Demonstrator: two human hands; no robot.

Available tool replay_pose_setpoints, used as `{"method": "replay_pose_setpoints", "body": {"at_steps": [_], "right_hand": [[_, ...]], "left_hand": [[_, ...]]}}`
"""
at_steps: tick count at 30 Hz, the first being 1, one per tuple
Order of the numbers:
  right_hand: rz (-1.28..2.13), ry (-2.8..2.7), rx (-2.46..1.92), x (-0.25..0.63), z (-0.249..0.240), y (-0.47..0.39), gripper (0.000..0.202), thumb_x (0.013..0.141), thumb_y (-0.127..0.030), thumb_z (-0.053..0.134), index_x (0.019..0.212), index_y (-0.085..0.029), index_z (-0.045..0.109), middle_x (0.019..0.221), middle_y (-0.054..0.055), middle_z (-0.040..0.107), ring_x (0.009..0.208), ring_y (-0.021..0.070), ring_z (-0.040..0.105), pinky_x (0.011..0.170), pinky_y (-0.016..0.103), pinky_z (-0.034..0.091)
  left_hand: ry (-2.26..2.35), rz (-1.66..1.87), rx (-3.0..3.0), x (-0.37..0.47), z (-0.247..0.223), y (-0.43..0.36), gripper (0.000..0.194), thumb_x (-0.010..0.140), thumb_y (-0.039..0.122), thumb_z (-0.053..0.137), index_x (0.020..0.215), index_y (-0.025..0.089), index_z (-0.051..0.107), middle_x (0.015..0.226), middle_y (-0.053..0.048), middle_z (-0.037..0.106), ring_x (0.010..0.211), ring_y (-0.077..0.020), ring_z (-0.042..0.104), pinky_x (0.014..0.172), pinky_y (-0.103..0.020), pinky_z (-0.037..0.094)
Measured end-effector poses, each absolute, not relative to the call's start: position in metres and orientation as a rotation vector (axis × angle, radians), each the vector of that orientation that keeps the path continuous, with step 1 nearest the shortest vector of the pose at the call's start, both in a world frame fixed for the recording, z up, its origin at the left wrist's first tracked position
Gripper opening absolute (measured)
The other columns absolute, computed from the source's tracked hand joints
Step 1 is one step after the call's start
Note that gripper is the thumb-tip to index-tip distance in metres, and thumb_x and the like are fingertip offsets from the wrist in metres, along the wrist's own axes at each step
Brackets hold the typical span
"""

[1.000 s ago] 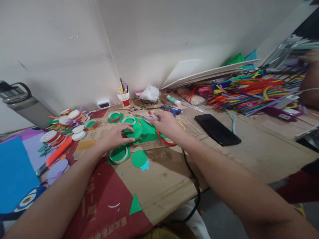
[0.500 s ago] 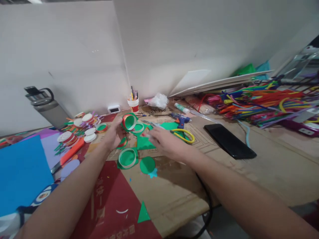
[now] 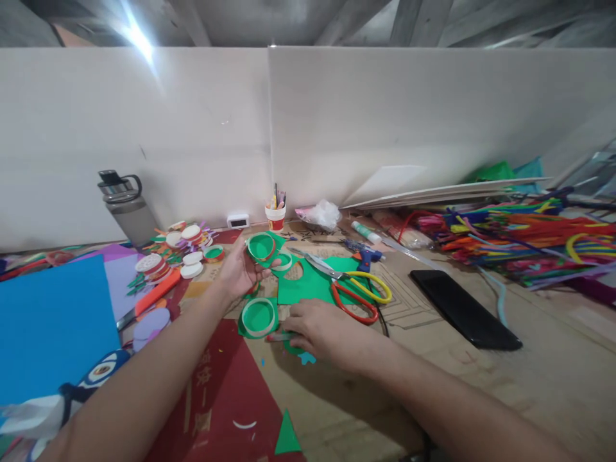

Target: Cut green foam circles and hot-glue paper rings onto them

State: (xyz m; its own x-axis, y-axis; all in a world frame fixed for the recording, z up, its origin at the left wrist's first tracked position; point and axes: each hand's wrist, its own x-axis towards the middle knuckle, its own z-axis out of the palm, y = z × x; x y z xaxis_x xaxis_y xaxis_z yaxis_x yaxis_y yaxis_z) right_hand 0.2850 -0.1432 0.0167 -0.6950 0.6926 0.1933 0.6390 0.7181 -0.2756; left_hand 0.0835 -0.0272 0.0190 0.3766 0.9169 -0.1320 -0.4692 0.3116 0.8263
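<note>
In my left hand point(image 3: 240, 273) is a ring with a green paper base point(image 3: 261, 249), red at its side, tilted so its green inside shows. My right hand point(image 3: 327, 330) is low over the cardboard, fingers curled round a slim, red-tipped thing point(image 3: 276, 336) that is mostly hidden. Beneath those fingers lies a green paper disc point(image 3: 293, 346), partly covered, beside a blue star-shaped piece point(image 3: 307, 359). A white ring on green paper point(image 3: 258, 317) lies left of my right hand. Red-and-yellow-handled scissors point(image 3: 339, 276) rest on a cut green sheet point(image 3: 310, 282).
A blue glue gun point(image 3: 368, 256), a glue stick point(image 3: 366, 232) and a black phone point(image 3: 462, 308) lie to the right, near many pipe cleaners point(image 3: 520, 231). On the left are a bottle point(image 3: 129, 212), an orange cutter point(image 3: 156, 292) and blue sheets point(image 3: 52, 321).
My right hand has moved from beside the scissors down toward the green disc, uncovering the red handle. My left hand still holds the ring, now with its open side turned up more. The view has tilted upward.
</note>
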Motion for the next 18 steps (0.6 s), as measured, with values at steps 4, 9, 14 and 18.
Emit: {"method": "replay_pose_setpoints", "body": {"at_steps": [4,9,14,18], "right_hand": [[0.267,-2.576,-1.008,0.289,0.021,-0.137,0.012,0.087,-0.028,0.060,0.095,-0.023,0.067,0.088,0.004,0.067,0.086,0.0207,0.062,0.075,0.032,0.047],[0.106,-2.119,-1.107,0.302,0.022,-0.120,0.053,0.078,-0.035,0.069,0.127,-0.022,0.052,0.121,0.010,0.055,0.115,0.0267,0.049,0.099,0.042,0.042],[-0.025,-2.053,-1.114,0.308,0.023,-0.114,0.087,0.071,-0.044,0.075,0.142,-0.022,0.030,0.137,0.013,0.043,0.127,0.0302,0.037,0.107,0.050,0.033],[-0.019,-2.080,-1.087,0.305,0.023,-0.116,0.082,0.069,-0.042,0.076,0.139,-0.025,0.035,0.135,0.013,0.046,0.126,0.0315,0.039,0.104,0.052,0.035]], "left_hand": [[0.696,1.040,0.852,0.082,0.015,-0.026,0.035,0.089,0.047,0.048,0.102,0.017,0.062,0.083,-0.008,0.072,0.075,-0.0219,0.071,0.056,-0.029,0.056],[0.753,1.008,0.990,0.099,0.020,-0.042,0.028,0.084,0.037,0.060,0.101,0.015,0.064,0.088,-0.011,0.072,0.072,-0.0225,0.069,0.058,-0.033,0.056],[0.717,0.871,1.168,0.122,0.029,-0.067,0.031,0.079,0.043,0.065,0.091,0.014,0.068,0.086,-0.008,0.069,0.072,-0.0165,0.064,0.065,-0.027,0.052],[0.713,0.795,1.245,0.128,0.026,-0.076,0.036,0.074,0.049,0.068,0.083,0.015,0.068,0.080,-0.005,0.066,0.068,-0.0138,0.059,0.062,-0.025,0.049]]}}
